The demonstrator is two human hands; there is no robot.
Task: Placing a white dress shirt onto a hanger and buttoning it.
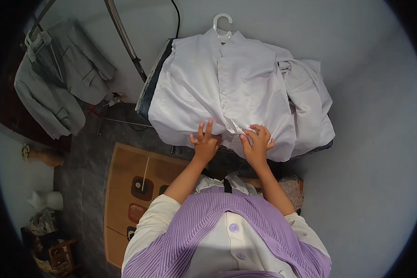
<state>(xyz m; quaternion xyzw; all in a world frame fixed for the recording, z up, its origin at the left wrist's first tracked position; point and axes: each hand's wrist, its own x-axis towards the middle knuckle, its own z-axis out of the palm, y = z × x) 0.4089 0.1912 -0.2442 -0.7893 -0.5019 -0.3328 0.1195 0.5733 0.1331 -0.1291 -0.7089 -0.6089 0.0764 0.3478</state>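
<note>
Grey jacket (60,76) hung at 10 o'clock, well apart. White shirt (227,92) lay draped on its white hanger (222,23) at 12 o'clock, button placket facing up, likely for access. Left hand (205,143) rested flat on the hem, fingers spread, apparently steadying the cloth. Right hand (257,143) pinched the placket's lower end, fingers curled. More white fabric (312,102) bunched at 2 o'clock.

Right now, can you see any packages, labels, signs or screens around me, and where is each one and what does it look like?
None that I can make out: no package, label, sign or screen shows.
Both hands, left hand and right hand, rest on the lower front of a white shirt on a white hanger.
A grey jacket hangs at upper left.
</note>
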